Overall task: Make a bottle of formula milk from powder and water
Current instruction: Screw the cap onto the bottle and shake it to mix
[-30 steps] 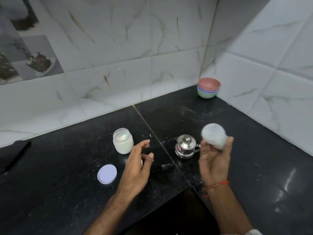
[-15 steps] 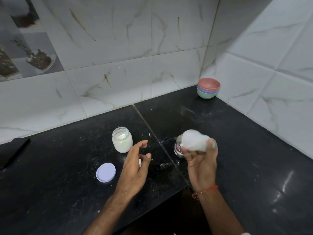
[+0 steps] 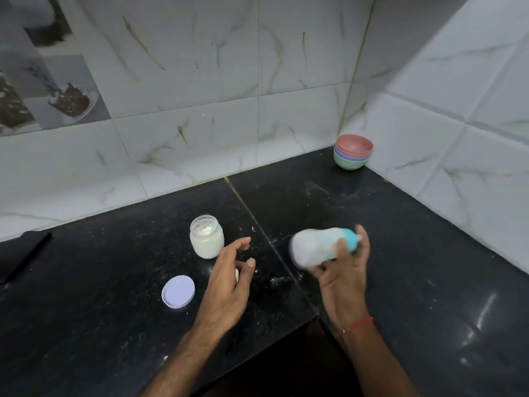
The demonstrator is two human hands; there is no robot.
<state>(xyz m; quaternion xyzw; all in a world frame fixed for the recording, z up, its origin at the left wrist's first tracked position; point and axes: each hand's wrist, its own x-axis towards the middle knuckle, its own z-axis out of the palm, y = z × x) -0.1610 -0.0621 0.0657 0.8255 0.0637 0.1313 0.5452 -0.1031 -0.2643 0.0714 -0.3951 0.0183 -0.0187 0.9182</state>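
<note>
Bottle [image 3: 320, 247] lies sideways in my right hand [image 3: 343, 279] – gripped tight; left hand [image 3: 229, 285] loose, empty, just beside.

stacked bowls [image 3: 353, 151] in corner, black counter [image 3: 415, 253]

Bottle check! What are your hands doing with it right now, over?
Right hand grips the bottle, tipped sideways, blurred. Left hand open, holding nothing. Powder jar uncapped, lid on the counter. Nothing in the way.

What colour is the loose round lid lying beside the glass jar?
Pale lilac round plastic lid, plainest in the head view.
</note>
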